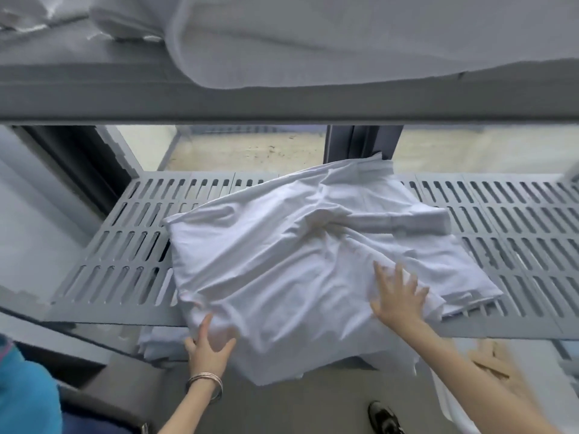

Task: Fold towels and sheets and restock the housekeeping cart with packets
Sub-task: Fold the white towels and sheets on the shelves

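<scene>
At far left, a blue garment [22, 386] fills the lower corner; beside it a dark upright [78, 164] of the cart frame rises against a pale wall. The grey slotted shelf [131, 227] spans the view from there to the right edge, its long perforations running in rows. Through the gap behind it a speckled, light-coloured floor [250, 148] shows. The left hand [208, 346], bangles [205, 382] on its wrist, grips the near left corner of the white sheet [282, 255], thumb on top and fingers curled beneath the overhanging edge. The sheet lies rumpled across the shelf middle, its near edge hanging off the front. The right hand [398, 296] rests flat on the sheet's right part, fingers spread and straight, grasping nothing. Above, an upper shelf [282, 101] carries more white linen [344, 42]. Lower right, a dark shoe [383, 418] stands on grey flooring.
</scene>
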